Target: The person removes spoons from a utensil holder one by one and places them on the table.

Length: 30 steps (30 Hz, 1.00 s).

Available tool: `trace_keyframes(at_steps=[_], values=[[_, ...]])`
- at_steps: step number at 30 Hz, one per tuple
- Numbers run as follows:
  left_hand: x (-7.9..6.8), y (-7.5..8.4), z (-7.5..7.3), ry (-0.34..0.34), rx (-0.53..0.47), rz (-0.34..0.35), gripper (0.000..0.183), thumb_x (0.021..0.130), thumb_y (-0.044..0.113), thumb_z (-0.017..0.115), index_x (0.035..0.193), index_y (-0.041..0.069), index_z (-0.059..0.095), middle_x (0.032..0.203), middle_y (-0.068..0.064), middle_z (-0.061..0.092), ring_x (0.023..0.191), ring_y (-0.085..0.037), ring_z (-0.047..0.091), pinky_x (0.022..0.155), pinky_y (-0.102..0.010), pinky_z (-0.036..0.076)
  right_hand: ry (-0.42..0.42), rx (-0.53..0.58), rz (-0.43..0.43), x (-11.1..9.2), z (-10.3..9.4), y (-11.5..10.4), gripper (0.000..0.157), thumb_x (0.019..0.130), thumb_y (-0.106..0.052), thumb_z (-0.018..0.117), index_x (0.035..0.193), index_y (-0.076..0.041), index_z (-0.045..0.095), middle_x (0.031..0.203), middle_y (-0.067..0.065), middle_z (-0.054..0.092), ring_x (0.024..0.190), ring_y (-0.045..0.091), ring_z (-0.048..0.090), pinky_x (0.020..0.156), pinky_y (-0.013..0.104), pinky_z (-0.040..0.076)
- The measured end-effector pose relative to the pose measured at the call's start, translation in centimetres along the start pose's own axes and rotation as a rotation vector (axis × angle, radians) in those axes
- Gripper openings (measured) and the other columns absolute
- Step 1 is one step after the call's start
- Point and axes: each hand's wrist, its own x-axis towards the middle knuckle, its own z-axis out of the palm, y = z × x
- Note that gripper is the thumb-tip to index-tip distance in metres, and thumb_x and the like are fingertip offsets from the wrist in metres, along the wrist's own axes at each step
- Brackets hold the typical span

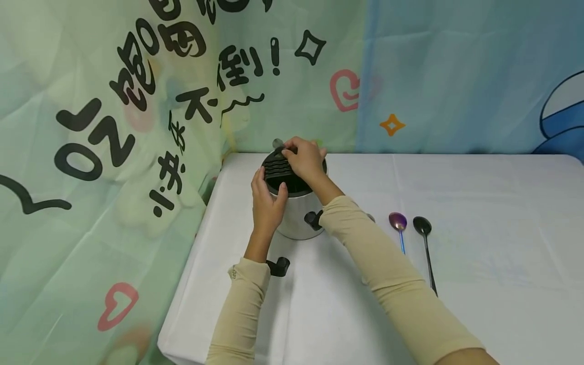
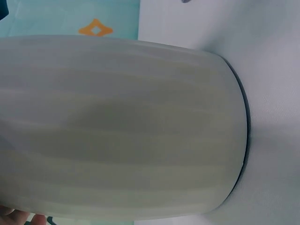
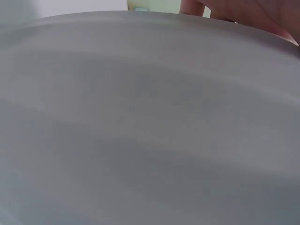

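A white canister (image 1: 296, 220) with a black lid (image 1: 298, 192) stands upright near the table's far edge. The lid has a ribbed cover (image 1: 275, 168), with a dark opening in front of it. My left hand (image 1: 266, 203) holds the canister's left side near the rim, thumb in front. Over the top, my right hand (image 1: 305, 159) curls its fingers onto the far part of the ribbed cover; its fingertips are partly hidden. The pale ribbed canister wall (image 2: 126, 126) fills most of the left wrist view, and a blurred pale wall (image 3: 140, 117) fills the right wrist view.
To the right on the white table (image 1: 502, 228) lie a purple spoon (image 1: 398, 221) with a blue handle and a black spoon (image 1: 423, 226). A small grey round thing (image 1: 278, 143) shows behind the lid. Printed cloth (image 1: 283, 111) hangs behind and along the left.
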Motion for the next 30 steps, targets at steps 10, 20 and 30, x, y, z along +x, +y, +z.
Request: trace_keyframes(at_steps=[10, 20, 30], values=[[-0.1, -0.1, 0.0, 0.006, -0.01, -0.004, 0.068, 0.086, 0.039, 0.042, 0.141, 0.002, 0.023, 0.143, -0.02, 0.025, 0.13, -0.032, 0.033, 0.1, -0.048, 0.035, -0.006, 0.068, -0.033, -0.5, -0.1, 0.3, 0.024, 0.09, -0.024, 0.055, 0.107, -0.008, 0.062, 0.11, 0.009, 0.064, 0.109, 0.028, 0.046, 0.096, 0.048, 0.019], [-0.1, -0.1, 0.3, 0.013, 0.0, 0.002, 0.069, 0.087, 0.039, 0.041, 0.142, 0.003, 0.022, 0.143, -0.019, 0.025, 0.13, -0.033, 0.033, 0.099, -0.049, 0.036, 0.019, 0.174, -0.013, -0.2, -0.7, 0.7, 0.023, 0.09, -0.022, 0.054, 0.103, -0.005, 0.06, 0.107, 0.012, 0.064, 0.104, 0.027, 0.053, 0.098, 0.047, 0.022], [-0.1, -0.1, 0.2, 0.027, 0.009, 0.013, 0.067, 0.087, 0.037, 0.042, 0.141, 0.002, 0.024, 0.143, -0.02, 0.026, 0.131, -0.032, 0.032, 0.101, -0.048, 0.033, 0.135, 0.355, -0.034, 0.2, -3.7, -0.5, 0.023, 0.09, -0.02, 0.055, 0.102, -0.001, 0.06, 0.098, 0.015, 0.062, 0.093, 0.026, 0.055, 0.085, 0.037, 0.042]])
